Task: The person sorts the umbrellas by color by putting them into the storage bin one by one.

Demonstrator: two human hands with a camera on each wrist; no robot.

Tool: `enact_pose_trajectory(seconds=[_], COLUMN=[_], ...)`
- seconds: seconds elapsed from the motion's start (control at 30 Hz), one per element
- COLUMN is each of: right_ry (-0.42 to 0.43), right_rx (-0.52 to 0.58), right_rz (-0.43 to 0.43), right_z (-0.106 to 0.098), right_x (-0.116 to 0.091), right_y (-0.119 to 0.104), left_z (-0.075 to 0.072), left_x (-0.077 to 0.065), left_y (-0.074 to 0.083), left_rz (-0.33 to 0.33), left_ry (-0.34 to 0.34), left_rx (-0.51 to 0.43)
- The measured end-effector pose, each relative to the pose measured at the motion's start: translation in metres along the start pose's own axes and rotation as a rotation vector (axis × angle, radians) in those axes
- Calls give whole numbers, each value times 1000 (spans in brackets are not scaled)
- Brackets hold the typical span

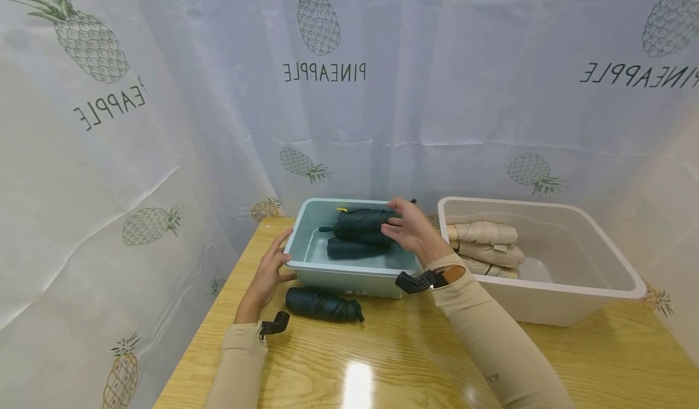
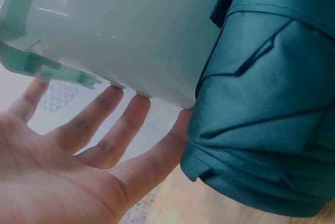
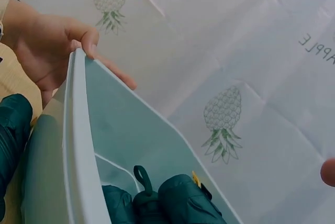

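A light blue bin [image 1: 349, 280] stands on the table and holds several dark green folded umbrellas [image 1: 357, 249]. My left hand [image 1: 269, 272] touches the bin's left end with fingers spread; in the left wrist view its fingertips meet the bin's wall. Another dark green folded umbrella [image 1: 322, 304] lies on the table in front of the bin, close to the left thumb. Over the bin's right end hovers my right hand [image 1: 412, 230], its fingers loosely bent above the umbrellas with nothing seen in them. Only one fingertip [image 3: 328, 172] of it shows in the right wrist view.
Right of the blue bin stands a larger off-white bin [image 1: 546, 303] with several beige folded umbrellas [image 1: 488, 254] at its left side. The wooden table [image 1: 306, 366] reaches toward me. A pineapple-print curtain [image 1: 382, 124] hangs behind and at the sides.
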State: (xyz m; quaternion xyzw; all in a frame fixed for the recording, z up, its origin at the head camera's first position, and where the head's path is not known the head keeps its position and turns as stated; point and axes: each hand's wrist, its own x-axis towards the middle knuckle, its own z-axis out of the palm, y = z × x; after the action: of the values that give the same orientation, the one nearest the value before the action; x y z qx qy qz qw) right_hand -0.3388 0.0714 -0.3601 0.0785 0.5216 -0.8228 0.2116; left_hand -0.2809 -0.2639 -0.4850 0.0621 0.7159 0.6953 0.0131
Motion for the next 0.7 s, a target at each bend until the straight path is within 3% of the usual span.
enact_pose_trajectory(seconds=[0.2, 0.3, 0.5, 0.7], right_ry=[-19, -69, -200, -287], right_rx=[-44, -97, -288, -525], right_rz=[-23, -57, -173, -345], right_z=[-5, -6, -6, 3], right_x=[-2, -7, -21, -40], right_y=[4, 7, 26, 61], left_z=[0, 0, 0, 0], left_x=[1, 1, 3, 3], left_y=[0, 0, -1, -2], left_rz=[10, 11, 4, 5], left_ry=[-9, -11, -9, -3], left_rx=[-5, -6, -3, -4])
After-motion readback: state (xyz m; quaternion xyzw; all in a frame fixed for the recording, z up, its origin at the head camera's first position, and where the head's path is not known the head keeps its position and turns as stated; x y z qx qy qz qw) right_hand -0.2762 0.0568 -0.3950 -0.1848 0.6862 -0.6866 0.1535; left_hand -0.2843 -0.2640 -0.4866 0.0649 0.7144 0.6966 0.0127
